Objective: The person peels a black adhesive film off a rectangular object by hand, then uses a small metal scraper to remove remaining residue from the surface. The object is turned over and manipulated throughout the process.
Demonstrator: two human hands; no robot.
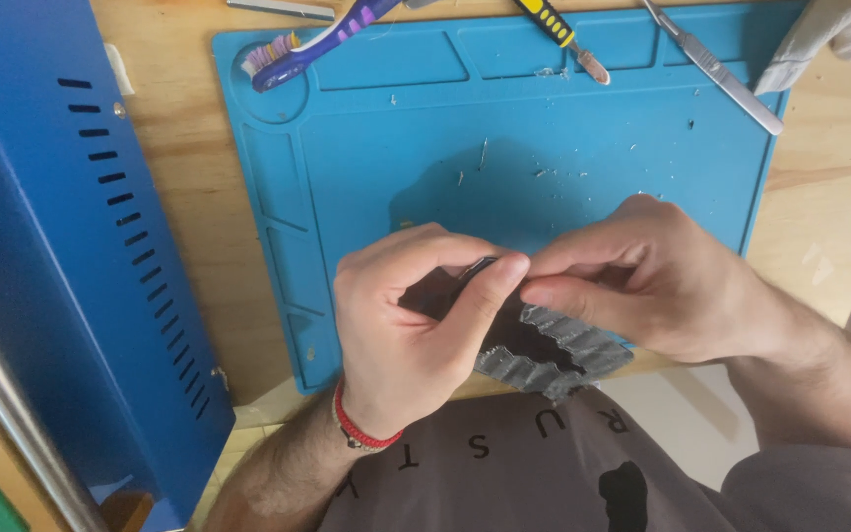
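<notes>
Head view looks straight down on my two hands, which meet over the near edge of a blue work mat (366,158) on a wooden table (819,227). My left hand (411,330) is closed around a small dark part (435,293) — thumb and forefinger pinched tight on its upper edge. My right hand (647,276) pinches in from the other side, fingertips touching the left thumb. Below both hands hangs a crumpled grey ribbed piece (554,350), seemingly joined to the dark part, though I cannot tell exactly how. At the mat's far edge lie a purple toothbrush (312,44), a yellow-handled tool (563,34) and a metal scalpel (716,69). A blue metal case (61,256) stands to my left.
</notes>
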